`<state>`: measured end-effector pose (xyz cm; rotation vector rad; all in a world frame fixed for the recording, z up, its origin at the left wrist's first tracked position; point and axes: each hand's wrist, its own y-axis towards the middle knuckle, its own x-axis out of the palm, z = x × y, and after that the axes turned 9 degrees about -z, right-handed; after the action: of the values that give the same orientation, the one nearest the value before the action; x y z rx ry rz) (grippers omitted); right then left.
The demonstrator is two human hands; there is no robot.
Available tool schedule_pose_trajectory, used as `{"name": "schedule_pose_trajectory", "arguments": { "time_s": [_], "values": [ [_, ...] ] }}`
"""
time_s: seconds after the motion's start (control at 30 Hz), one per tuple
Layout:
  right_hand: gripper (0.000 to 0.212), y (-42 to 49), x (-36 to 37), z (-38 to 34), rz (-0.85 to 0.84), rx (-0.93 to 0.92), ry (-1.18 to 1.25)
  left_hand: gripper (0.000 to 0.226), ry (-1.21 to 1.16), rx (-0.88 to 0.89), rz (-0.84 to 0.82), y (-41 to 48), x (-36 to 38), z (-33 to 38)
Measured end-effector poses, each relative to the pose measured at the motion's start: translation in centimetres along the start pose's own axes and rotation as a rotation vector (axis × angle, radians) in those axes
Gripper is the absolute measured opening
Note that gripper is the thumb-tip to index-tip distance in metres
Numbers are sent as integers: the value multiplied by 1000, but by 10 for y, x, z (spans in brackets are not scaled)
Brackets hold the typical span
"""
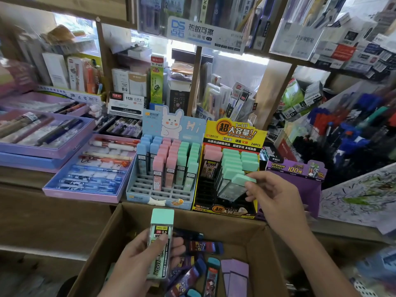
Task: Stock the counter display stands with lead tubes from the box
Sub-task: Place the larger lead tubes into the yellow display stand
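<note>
Right hand [276, 200] pinches a tilted green tube [232, 189] in its fingers over the yellow stand [233, 133]. Left hand [137, 262] grips a second tube [161, 228], upright, below that stand.

Hands: two, left hand [141, 260] and right hand [272, 198].
Mint-capped lead tubes held: two, left tube [160, 243] and right tube [233, 186], one per hand.
Cardboard box [102, 239]: one.
Stands with tubes: two, blue bunny stand [132, 197] and yellow-black stand [233, 133]. Purple stand [295, 170]: one.
Bunny stand: six columns, two of blue-capped tubes [143, 146], two of pink-capped tubes [169, 155], two of mint-capped tubes [188, 155]. Count per column unclear.
Yellow-black stand: three columns, one pink, two mint.
Loose purple-printed tubes [203, 246] in box: several, exact number unclear.
</note>
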<state>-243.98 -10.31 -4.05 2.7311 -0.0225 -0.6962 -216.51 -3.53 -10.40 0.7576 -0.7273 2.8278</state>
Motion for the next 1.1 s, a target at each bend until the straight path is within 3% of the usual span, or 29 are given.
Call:
{"name": "schedule_pose_trajectory", "arguments": {
  "time_s": [0.3,0.8,0.97,1.1],
  "values": [
    [20,8,-1,6,-91,-13,-40,31,6,-13,20,4,-1,-1],
    [23,11,13,18,54,-177,-427,33,24,8,38,7,-4,-3],
    [27,-10,26,-1,80,-144,-225,31,85,11,46,6,-3,-2],
    [18,-33,55,-18,-163,106,39,32,174,-13,25,4,-1,-3]
  ]
}}
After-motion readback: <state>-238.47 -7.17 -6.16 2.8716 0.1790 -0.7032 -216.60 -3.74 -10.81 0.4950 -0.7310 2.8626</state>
